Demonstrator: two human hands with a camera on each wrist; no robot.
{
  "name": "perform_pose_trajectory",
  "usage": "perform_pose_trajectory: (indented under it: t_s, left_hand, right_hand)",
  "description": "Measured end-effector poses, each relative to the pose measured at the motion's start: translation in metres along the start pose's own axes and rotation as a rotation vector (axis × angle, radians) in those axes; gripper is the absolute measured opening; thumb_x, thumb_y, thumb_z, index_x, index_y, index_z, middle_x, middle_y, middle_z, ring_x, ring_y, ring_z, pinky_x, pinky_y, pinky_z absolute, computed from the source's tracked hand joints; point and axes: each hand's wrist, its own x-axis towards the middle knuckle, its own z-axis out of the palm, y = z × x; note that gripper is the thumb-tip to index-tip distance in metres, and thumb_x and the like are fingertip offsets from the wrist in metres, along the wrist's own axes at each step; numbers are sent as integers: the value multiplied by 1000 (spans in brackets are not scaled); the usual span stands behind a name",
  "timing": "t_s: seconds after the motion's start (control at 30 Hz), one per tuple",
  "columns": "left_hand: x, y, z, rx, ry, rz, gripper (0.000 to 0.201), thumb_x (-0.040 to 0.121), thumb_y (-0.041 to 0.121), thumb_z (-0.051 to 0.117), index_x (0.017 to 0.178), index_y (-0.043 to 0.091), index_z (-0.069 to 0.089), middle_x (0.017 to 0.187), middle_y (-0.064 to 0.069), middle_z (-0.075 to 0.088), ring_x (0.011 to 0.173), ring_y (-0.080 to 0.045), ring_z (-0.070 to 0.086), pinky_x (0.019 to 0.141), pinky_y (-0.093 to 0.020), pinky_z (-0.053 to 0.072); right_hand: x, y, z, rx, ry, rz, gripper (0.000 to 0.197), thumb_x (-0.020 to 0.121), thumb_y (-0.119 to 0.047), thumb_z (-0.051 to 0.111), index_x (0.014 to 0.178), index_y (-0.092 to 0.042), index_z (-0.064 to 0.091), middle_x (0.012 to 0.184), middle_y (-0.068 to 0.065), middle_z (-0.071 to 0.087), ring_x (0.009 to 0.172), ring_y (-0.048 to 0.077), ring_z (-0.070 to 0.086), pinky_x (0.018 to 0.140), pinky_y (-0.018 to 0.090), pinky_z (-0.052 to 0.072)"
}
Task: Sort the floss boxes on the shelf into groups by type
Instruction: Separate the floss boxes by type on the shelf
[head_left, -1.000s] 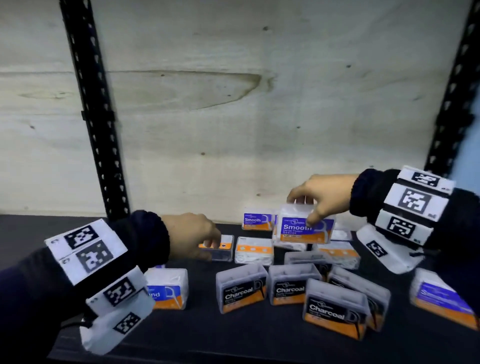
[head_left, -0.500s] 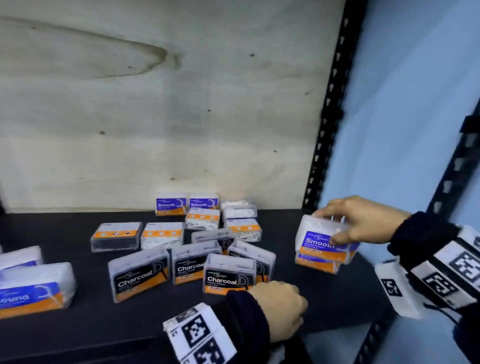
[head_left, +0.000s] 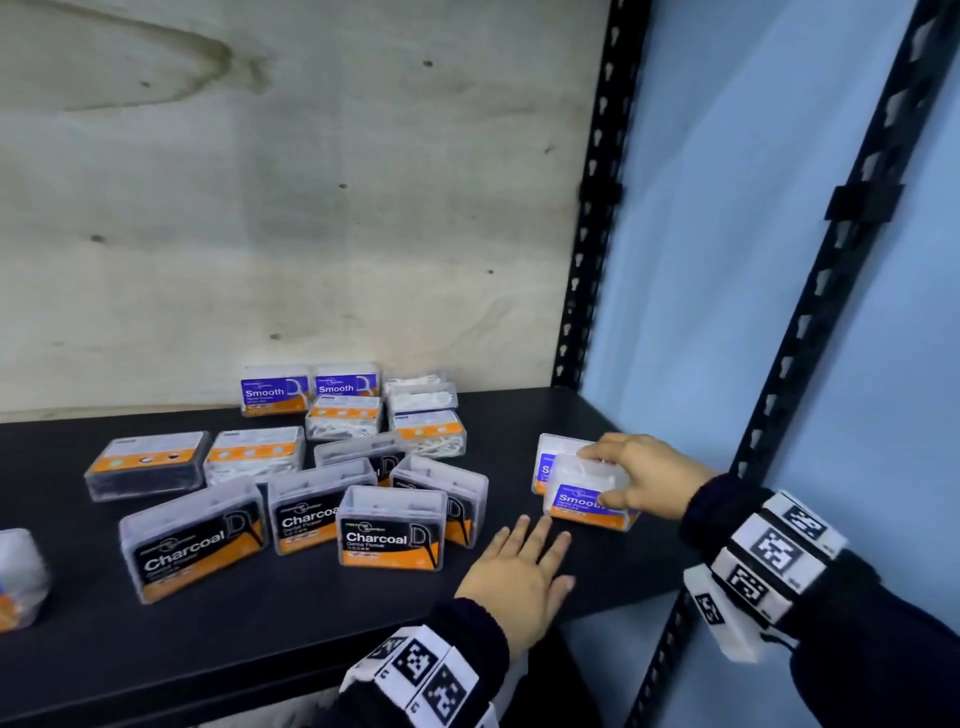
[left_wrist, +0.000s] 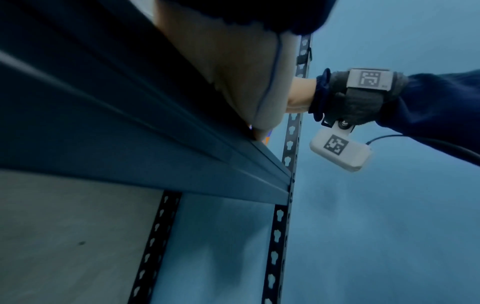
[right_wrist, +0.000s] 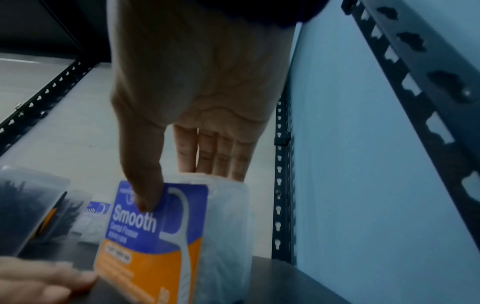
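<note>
— Near the right end of the black shelf we see a Smooth floss box, blue and orange label facing us, standing just in front of a second Smooth box that it partly hides.

— Our right hand pinches it: in the right wrist view the thumb presses the label and the four fingers reach down behind the clear case.

— And our left hand?

— Flat on the shelf, palm down, fingers straight and slightly spread, just left of that box and holding nothing.

— Left of it we count three Charcoal boxes standing in a front row, with two more black-labelled ones close behind.

— Behind those, several clear boxes of white picks lie flat, orange labels up, and one dark-filled box lies flat further left.

— At the back, against the plywood wall, two more Smooth boxes stand side by side.

— We can just make out another box at the far left edge, too blurred to name.

— A black perforated upright stands at the shelf's right rear corner.
</note>
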Motion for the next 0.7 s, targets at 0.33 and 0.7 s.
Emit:
perform_pose_trajectory:
  t_s: [0.33, 0.7]
  left_hand:
    - [0, 2, 4, -3, 51, -15, 128, 36, 54, -34, 152, 18, 5, 162, -6, 0, 150, -23, 0, 122, -33, 1]
    - [1, 0, 6, -5, 34, 2, 105, 62, 64, -23, 152, 19, 5, 162, -4, -2, 150, -22, -2, 122, -34, -1]
  right_hand:
    - [23, -3, 15, -44, -6, 5, 96, 75, -28, 73, 149, -16, 14, 151, 7, 20, 141, 24, 21, 115, 30, 25]
    - [44, 20, 21, -78, -52, 211, 105, 77, -31, 72, 150, -14, -1, 157, 11, 14, 144, 26, 21, 115, 32, 24]
